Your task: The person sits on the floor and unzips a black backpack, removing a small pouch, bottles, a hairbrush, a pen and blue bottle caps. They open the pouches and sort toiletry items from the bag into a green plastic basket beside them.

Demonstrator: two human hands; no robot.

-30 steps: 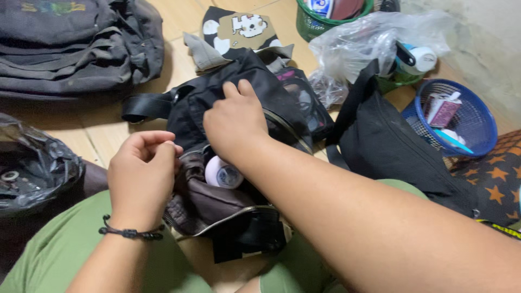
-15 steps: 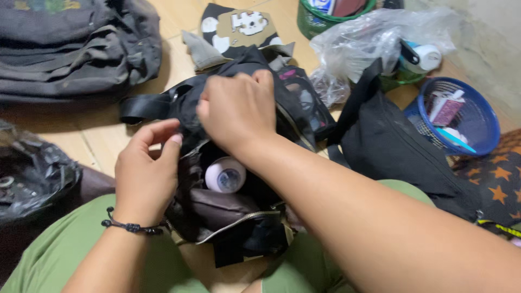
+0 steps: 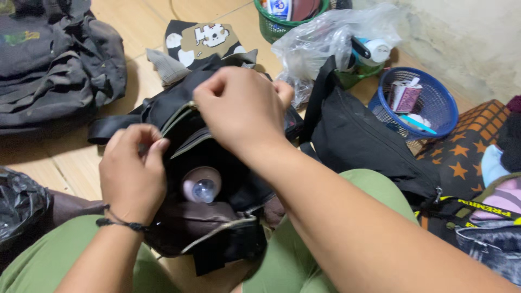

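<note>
Left hand: your left hand [image 3: 132, 172] sits at the near-left edge of the black bag [image 3: 179, 108], its fingers [image 3: 147, 142] pressed together and pinching the fabric by the zip.
Right hand: your right hand [image 3: 239, 111] reaches across the bag's far rim, fingers curled and pinching the black fabric there.
Bag: it rests between your knees, partly on the wooden floor [image 3: 135, 32], its mouth held wide between your two hands.
Inside the bag: a pale round container [image 3: 201, 184] with a clear cap lies in the opening, just below your right hand.
Around you: a second black bag [image 3: 358, 141] lies just right of your forearm; a grey backpack [image 3: 49, 65] sits far left; a blue basket [image 3: 434, 100], a green basket [image 3: 271, 27] and a clear plastic bag [image 3: 320, 43] stand beyond.
</note>
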